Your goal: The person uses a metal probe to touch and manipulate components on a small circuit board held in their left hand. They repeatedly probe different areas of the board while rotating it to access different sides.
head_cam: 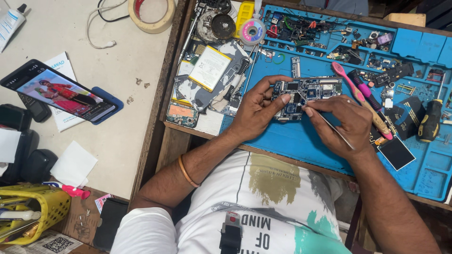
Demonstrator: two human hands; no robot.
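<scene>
We pinch the bare circuit board (305,94) in our left hand (256,110) over the blue mat (301,141); right hand (341,123) grips tweezers (329,123) at it; board already stripped out; probing seems midway; pink toothbrush (360,99) lies beside.

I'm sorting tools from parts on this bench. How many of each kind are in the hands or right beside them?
Circuit board, held by left hand: 1
Tweezers, in right hand: 1
Pink toothbrush: 1
Black-and-yellow screwdriver: 1
Total: 4
</scene>
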